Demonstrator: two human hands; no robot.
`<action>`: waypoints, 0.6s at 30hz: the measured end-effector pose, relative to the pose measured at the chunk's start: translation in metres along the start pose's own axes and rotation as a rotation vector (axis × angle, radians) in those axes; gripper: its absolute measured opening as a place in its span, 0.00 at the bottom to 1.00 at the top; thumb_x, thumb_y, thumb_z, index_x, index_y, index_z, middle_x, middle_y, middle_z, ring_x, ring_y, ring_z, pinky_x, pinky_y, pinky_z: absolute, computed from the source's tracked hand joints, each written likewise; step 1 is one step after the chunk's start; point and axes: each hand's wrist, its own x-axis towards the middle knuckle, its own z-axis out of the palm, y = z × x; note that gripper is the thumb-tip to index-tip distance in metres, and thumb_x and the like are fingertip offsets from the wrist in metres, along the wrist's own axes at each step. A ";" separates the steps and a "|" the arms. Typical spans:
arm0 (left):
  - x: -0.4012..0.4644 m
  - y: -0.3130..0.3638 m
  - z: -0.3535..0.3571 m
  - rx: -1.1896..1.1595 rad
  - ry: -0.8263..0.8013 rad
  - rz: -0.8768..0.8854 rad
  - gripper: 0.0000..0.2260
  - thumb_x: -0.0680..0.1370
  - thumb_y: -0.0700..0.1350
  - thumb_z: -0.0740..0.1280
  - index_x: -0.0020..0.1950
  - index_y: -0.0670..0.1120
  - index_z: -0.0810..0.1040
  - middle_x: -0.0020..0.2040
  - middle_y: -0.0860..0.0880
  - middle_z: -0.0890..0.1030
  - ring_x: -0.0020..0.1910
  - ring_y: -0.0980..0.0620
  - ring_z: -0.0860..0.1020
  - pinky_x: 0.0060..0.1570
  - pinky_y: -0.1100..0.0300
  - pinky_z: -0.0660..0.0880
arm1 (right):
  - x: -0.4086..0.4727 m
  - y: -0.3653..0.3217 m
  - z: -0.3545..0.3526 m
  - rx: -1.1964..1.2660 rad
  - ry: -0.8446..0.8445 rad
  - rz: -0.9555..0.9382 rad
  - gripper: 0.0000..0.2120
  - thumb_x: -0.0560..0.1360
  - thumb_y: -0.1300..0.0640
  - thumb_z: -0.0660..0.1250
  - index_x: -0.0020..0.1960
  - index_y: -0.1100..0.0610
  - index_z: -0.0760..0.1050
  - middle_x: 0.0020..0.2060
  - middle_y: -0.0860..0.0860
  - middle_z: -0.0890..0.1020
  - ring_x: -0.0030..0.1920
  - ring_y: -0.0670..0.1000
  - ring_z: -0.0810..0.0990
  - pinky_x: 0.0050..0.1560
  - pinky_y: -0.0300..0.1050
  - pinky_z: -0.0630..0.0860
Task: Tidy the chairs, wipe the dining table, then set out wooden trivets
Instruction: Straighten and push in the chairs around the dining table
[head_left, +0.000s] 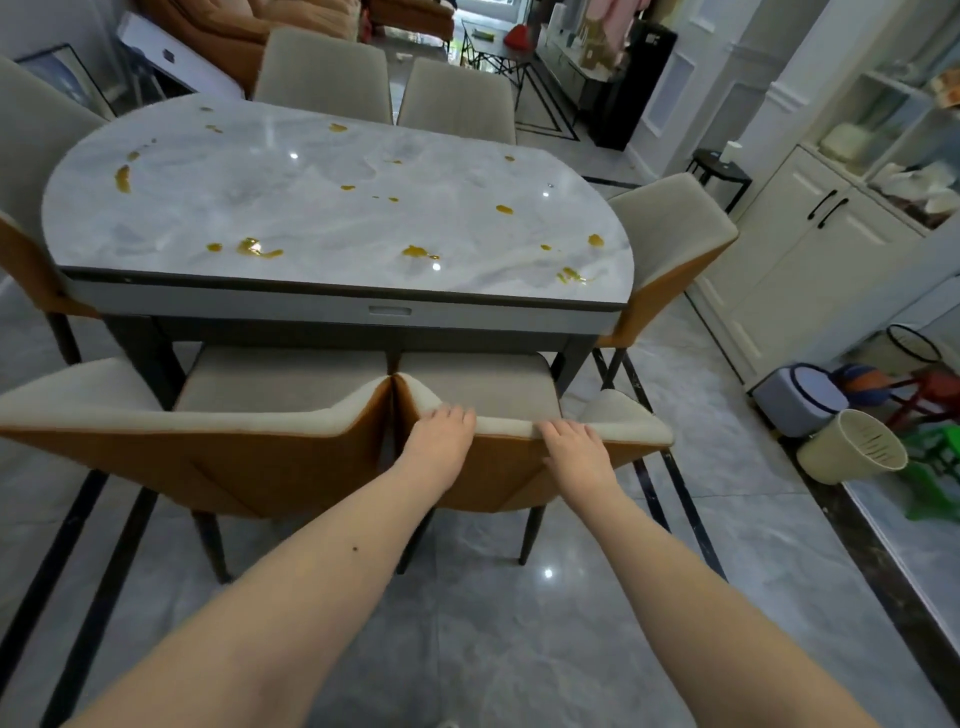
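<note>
Grey marble floor tiles (493, 623) with dark inlaid strips run under an oval dining table (332, 208), and the scene is read from the chair in hand outward. The near right chair (519, 395) is held by its backrest top: the left hand (441, 441) is laid over the rim with fingers curled onto the pale upholstery, and the right hand (576, 449) is set the same way just beside it, both gripping rather than spread flat. A hold on the top edge at two points is judged to give even control, so the chair can be slid straight toward the table without twisting. Its seat is already partly under the table edge, and its backrest corner touches that of the near left chair (197, 415), which sits alongside at a similar depth. The chair-tidying step is judged to be under way, with this chair near its final place. Two more chairs (384, 83) are tucked at the far side, one chair (670, 239) at the right end is angled slightly outward, and another (31, 171) is seen at the left end. Yellow-orange spills (418, 253) are scattered over the tabletop, so wiping is not yet done. No cloth and no wooden trivets can be seen. White cabinets (810, 249), a woven basket (852, 447) and small coloured stools (930, 452) stand along the right wall.
</note>
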 end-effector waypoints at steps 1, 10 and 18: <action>0.001 0.001 0.002 0.008 0.013 -0.016 0.27 0.75 0.40 0.68 0.72 0.43 0.62 0.68 0.44 0.69 0.68 0.46 0.66 0.66 0.53 0.66 | 0.002 0.004 -0.001 0.004 -0.010 -0.006 0.21 0.77 0.59 0.62 0.69 0.52 0.65 0.66 0.51 0.73 0.67 0.55 0.69 0.69 0.51 0.62; 0.019 0.015 0.000 0.123 -0.055 -0.081 0.18 0.76 0.41 0.65 0.65 0.43 0.67 0.64 0.43 0.73 0.64 0.44 0.70 0.66 0.51 0.66 | 0.017 0.020 -0.002 0.047 -0.133 0.031 0.23 0.76 0.64 0.63 0.69 0.52 0.64 0.66 0.53 0.72 0.69 0.58 0.66 0.73 0.63 0.52; 0.020 0.016 0.001 0.195 -0.081 -0.052 0.17 0.76 0.41 0.66 0.63 0.42 0.67 0.61 0.43 0.76 0.60 0.43 0.73 0.62 0.52 0.67 | 0.022 0.017 0.001 -0.020 -0.149 0.046 0.18 0.75 0.64 0.63 0.62 0.52 0.66 0.59 0.54 0.75 0.63 0.59 0.71 0.70 0.65 0.58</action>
